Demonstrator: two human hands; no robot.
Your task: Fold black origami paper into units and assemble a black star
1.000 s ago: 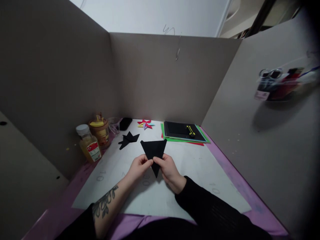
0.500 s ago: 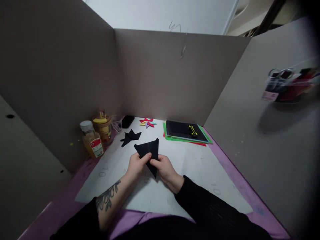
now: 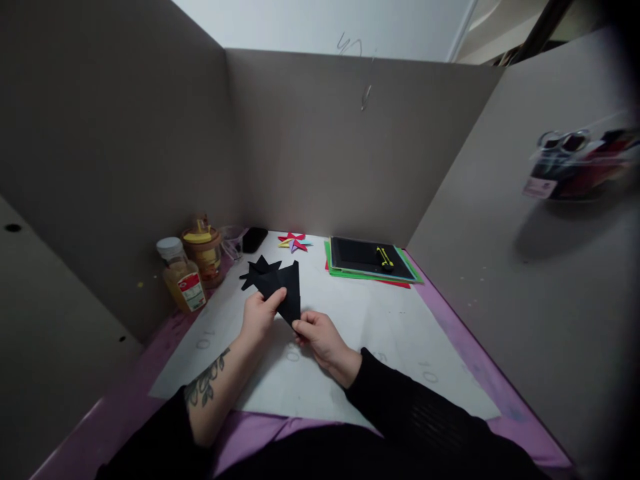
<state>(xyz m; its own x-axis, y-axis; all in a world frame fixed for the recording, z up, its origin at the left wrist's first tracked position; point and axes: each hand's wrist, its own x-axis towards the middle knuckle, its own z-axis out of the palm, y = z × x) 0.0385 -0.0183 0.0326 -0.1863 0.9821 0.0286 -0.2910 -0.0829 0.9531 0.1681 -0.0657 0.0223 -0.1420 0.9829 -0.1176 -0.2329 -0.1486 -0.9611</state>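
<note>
Both hands hold a folded black paper triangle (image 3: 286,291) just above the white sheet (image 3: 400,347). My left hand (image 3: 258,315) pinches its left side with fingers closed on it. My right hand (image 3: 316,335) pinches the lower tip. Behind the triangle lies a finished black folded paper shape (image 3: 254,269) on the sheet.
Two jars (image 3: 194,265) stand at the left by the cardboard wall. A black case (image 3: 254,239) and a coloured paper star (image 3: 294,242) lie at the back. A stack of coloured sheets (image 3: 373,261) with a yellow item on top lies at back right. Cardboard walls enclose three sides.
The black triangle has been turned and carried left, from point-down and flat-facing to tilted with a tip upward. Both hands shifted left with it.
</note>
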